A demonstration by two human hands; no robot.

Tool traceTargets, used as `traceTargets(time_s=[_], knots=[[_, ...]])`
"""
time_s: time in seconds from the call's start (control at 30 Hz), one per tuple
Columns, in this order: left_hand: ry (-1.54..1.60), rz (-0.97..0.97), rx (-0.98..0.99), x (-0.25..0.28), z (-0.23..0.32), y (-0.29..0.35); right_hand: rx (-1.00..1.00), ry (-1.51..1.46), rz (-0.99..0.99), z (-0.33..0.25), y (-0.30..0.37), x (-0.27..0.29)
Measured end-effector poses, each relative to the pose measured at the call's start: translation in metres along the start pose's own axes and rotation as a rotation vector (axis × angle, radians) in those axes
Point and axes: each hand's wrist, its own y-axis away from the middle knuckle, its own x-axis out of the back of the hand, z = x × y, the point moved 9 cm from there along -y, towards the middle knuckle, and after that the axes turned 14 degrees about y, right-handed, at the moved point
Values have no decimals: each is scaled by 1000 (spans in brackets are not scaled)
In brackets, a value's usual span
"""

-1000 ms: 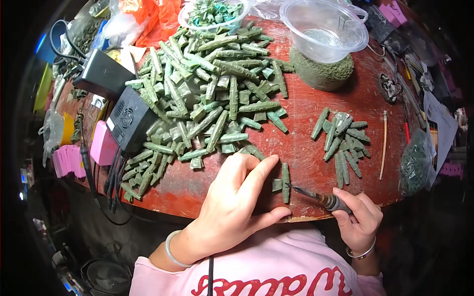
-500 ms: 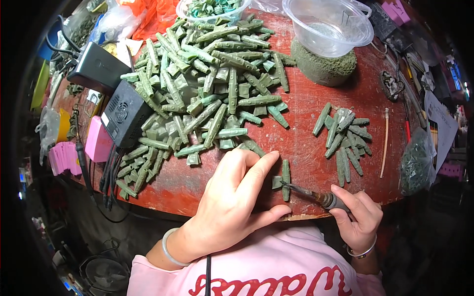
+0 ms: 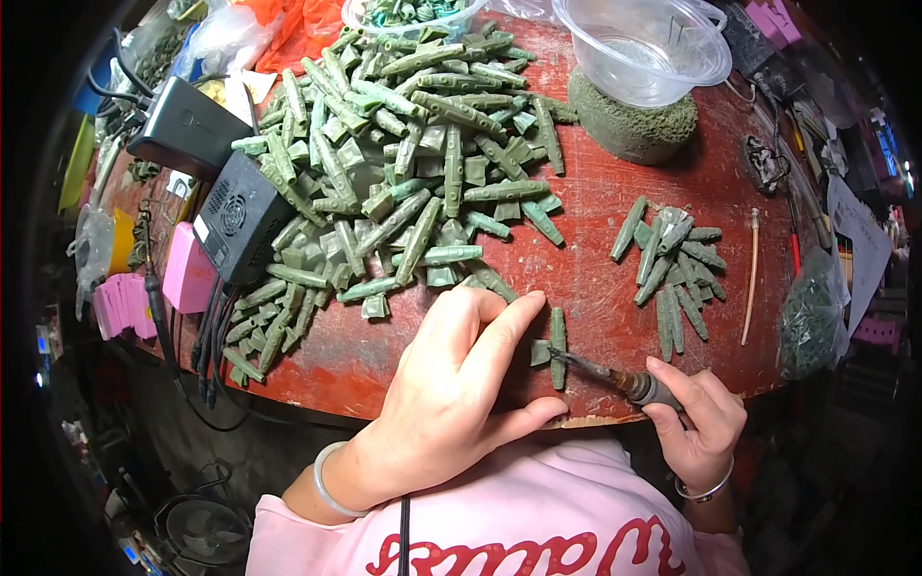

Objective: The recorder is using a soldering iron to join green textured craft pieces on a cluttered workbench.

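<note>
My right hand [image 3: 699, 422] is closed around a soldering iron [image 3: 629, 384], a dark-handled tool with a thin tip. The tip meets, or nearly meets, a green wax-like stick [image 3: 558, 331] lying near the table's front edge. A small square green tab [image 3: 541, 352] sits against the stick's left side. My left hand [image 3: 447, 394] rests to the left of them, index finger and thumb spread apart; its other fingers are partly hidden. Just beyond its knuckles lies the large pile of green knobbed sticks [image 3: 451, 173], with square tabs among them.
A smaller group of green sticks [image 3: 666, 259] lies to the right, near a thin tan rod [image 3: 752, 278]. Behind stands a green round block [image 3: 629, 125] under a clear plastic bowl [image 3: 634, 48]. Black boxes with cables [image 3: 235, 221] and pink blocks [image 3: 190, 269] are at left.
Both hands, the soldering iron and the green stick keep nearly the same places. The whole view has shifted only very slightly.
</note>
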Motion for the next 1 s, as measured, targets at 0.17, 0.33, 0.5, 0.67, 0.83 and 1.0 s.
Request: traceTargets(time_s=[0.17,0.33,0.5,0.67,0.83,1.0], knots=[[2,-2,4,0,0,0,-1,2,-3,0,0,-1],[-3,-6,0,0,0,0,-6,-6,-9,0,0,-1],[-8,-7,-2,0,1,-2,-6,-15,-5,1,-2,0],[-10,-7,3,0,1,-1,-8,-19,-3,0,-2,0],[-4,-7,2,-1,0,-1,-41,-44,59,5,0,0],[0,5,-5,0,0,-2,-22,-36,51,3,-1,0]])
